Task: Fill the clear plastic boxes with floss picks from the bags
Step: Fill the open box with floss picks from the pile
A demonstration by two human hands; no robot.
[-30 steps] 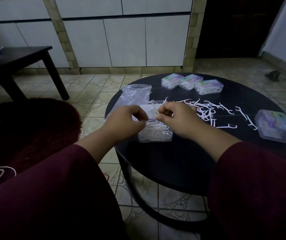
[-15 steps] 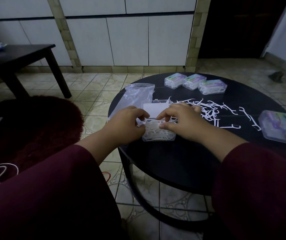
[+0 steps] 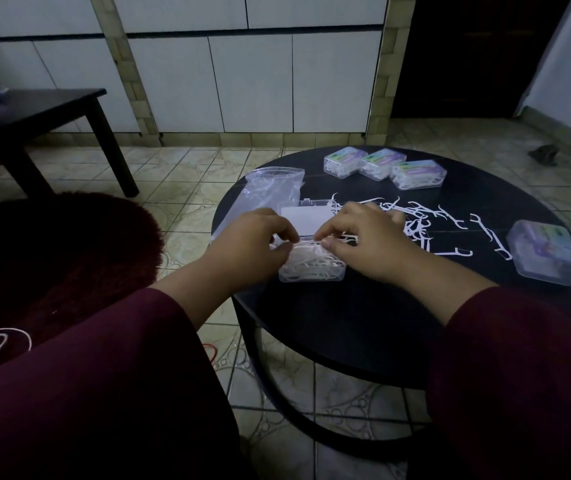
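An open clear plastic box full of white floss picks sits on the round black table, its lid lying back behind it. My left hand rests at the box's left edge with curled fingers pinching picks at the top of the pile. At the box's right edge my right hand has thumb and fingertips pressing the picks down. Loose floss picks lie scattered to the right. An empty clear bag lies behind my left hand.
Three closed filled boxes stand in a row at the table's far side, and one more closed box sits near its right edge. A dark red rug and a low black table are on the left.
Both hands have come down from above the box onto the pile of picks, and they now press at its upper edge. The box has not moved.
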